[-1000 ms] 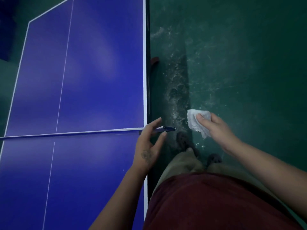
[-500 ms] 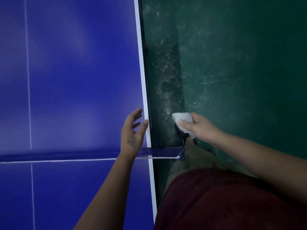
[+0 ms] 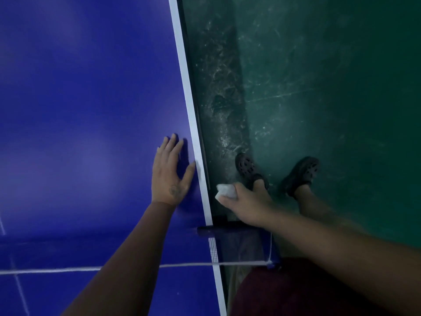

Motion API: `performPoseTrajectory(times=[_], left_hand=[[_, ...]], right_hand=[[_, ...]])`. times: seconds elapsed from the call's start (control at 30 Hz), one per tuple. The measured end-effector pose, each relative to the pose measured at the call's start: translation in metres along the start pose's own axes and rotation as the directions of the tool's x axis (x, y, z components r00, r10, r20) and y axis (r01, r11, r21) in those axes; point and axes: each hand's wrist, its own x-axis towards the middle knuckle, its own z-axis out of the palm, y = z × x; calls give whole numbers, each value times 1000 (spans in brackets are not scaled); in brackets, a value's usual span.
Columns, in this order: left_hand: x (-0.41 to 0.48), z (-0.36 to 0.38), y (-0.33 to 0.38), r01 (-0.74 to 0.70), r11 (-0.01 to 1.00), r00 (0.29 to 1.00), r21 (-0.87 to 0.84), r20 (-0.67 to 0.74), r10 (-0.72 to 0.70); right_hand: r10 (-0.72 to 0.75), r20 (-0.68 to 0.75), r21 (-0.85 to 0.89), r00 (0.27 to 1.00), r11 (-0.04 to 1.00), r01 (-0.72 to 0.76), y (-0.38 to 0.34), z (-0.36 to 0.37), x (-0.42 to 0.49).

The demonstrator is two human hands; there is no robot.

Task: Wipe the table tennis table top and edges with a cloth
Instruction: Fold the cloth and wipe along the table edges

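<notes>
Left hand [image 3: 169,174] shifts off the net [image 3: 239,245], flat on the worktop [image 3: 91,110]; right hand [image 3: 246,206] brings its gripped cloth [image 3: 225,191] to the edge [image 3: 194,124], so an edge wipe is likely next.

Dim light; scuffed, white-streaked dark green floor [image 3: 319,87].

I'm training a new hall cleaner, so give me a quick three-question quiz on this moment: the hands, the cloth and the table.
1. True or false: the left hand lies flat on the blue table top.
2. Which hand holds the white cloth? A the right hand; B the left hand; C neither hand.
3. Fill the gap: the stripe along the table's side edge is ___.
Key: 1 true; 2 A; 3 white.
</notes>
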Motion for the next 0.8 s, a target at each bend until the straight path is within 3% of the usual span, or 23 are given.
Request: performPoseTrajectory(times=[0.37,0.6,0.8], left_hand=[[15,29,-22,-16,962,995,271,-90,42],[15,31,-23,-16,966,990,257,-131,52],[15,31,-24,-17,971,988,237,-147,53]], right_hand=[[-60,-5,351,998,935,58,-8,74,56],[-169,-105,330,980,924,195,-30,54,97],[-123,-278,447,953,861,241,-57,51,110]])
